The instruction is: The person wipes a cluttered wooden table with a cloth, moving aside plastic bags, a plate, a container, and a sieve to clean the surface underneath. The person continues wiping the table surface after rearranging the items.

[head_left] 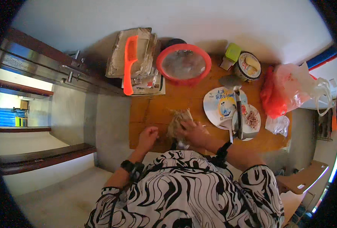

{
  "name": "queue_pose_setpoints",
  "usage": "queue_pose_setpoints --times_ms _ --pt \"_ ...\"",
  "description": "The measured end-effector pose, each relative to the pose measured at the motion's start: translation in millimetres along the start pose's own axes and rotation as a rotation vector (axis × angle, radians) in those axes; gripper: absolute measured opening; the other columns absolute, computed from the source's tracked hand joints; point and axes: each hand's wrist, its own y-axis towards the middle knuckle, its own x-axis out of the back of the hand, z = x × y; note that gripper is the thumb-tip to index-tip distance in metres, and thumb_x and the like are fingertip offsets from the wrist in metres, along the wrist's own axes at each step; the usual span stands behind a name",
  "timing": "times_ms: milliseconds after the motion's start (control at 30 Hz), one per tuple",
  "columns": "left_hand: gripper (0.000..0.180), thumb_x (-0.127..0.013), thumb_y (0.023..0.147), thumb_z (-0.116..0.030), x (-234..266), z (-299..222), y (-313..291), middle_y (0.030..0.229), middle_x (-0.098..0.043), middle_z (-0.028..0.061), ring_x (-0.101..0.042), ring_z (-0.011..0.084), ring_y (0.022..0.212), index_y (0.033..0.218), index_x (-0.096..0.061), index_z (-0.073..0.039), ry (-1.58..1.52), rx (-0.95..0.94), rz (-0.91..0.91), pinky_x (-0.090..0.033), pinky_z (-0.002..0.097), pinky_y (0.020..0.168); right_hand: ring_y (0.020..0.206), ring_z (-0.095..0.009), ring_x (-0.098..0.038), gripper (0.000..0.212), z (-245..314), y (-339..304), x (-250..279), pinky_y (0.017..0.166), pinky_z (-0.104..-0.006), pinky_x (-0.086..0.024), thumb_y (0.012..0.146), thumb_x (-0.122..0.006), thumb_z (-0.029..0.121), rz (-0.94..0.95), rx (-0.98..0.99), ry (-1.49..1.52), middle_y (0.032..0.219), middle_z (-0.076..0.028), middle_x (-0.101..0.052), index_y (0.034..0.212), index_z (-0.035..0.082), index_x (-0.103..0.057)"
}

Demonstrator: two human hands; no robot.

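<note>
Close to the table's front edge, a tan, dry, fibrous bundle (179,119) lies on the brown tabletop (149,110). My right hand (196,133) reaches over the bundle from the right, fingers bent around its near side; the fingertips are partly hidden. To the left of it and apart from it, my left hand (148,136) is held just above the table edge with the fingers curled together. Whether a small strand is pinched in the left fingers cannot be made out. A small pale, shiny thing (182,144) shows below the bundle, against my patterned shirt.
An orange comb (130,64) lies on stacked worn books (117,57). Behind are a red-rimmed basin (206,66), a green box (233,52) and a round tub (239,74). To the right are a round hand fan (212,108), a dark-handled spatula (239,114), a plate (255,131) and plastic bags (286,85).
</note>
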Motion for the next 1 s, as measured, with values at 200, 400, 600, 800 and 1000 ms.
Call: queue_pose_setpoints --times_ms 200,400,600,800,1000 --pt "0.027 -0.063 0.091 -0.018 27.3 44.2 -36.6 0.09 -0.069 0.0091 -0.068 0.0163 0.074 0.114 -0.063 -0.004 -0.094 0.014 0.077 -0.053 0.0293 0.065 0.13 -0.04 -0.037 0.052 -39.4 61.6 -18.9 0.092 -0.0532 -0.045 0.083 -0.061 0.03 -0.238 -0.411 -0.07 0.142 -0.014 -0.042 0.132 0.016 -0.053" --pt "0.028 -0.063 0.092 -0.019 46.2 44.2 -56.2 0.096 -0.069 0.0098 -0.068 0.0173 0.077 0.116 -0.062 -0.004 -0.014 0.047 0.194 -0.054 0.0296 0.067 0.122 -0.036 -0.046 0.045 30.2 58.1 -52.5 0.092 -0.0515 -0.044 0.073 -0.068 0.018 -0.257 -0.382 0.01 0.13 -0.011 -0.051 0.116 0.01 -0.058" --pt "0.027 -0.06 0.093 -0.018 62.0 39.0 -56.9 0.097 -0.069 0.0092 -0.069 0.0177 0.081 0.116 -0.061 -0.005 -0.085 0.173 0.254 -0.054 0.0291 0.07 0.127 -0.038 -0.042 0.061 56.6 -80.5 -7.7 0.103 -0.051 -0.036 0.069 -0.07 0.012 -0.195 -0.716 0.15 0.131 -0.015 -0.051 0.128 0.011 -0.054" --pt "0.029 -0.059 0.094 -0.018 71.1 18.9 -61.0 0.1 -0.069 0.0084 -0.068 0.0175 0.086 0.119 -0.061 -0.005 -0.003 0.147 0.338 -0.053 0.0301 0.074 0.13 -0.038 -0.04 0.062 71.2 -92.7 -48.1 0.104 -0.0499 -0.035 0.069 -0.068 0.014 -0.341 -0.807 -0.069 0.141 -0.019 -0.044 0.129 0.01 -0.053" --pt "0.031 -0.059 0.094 -0.019 91.7 41.6 -74.1 0.1 -0.069 0.0083 -0.068 0.0173 0.085 0.121 -0.06 -0.003 -0.014 0.174 0.312 -0.053 0.0301 0.073 0.13 -0.036 -0.037 0.051 83.0 74.7 -47.8 0.101 -0.0522 -0.033 0.074 -0.066 0.024 -0.19 -0.372 0.007 0.14 -0.015 -0.044 0.121 0.007 -0.056"
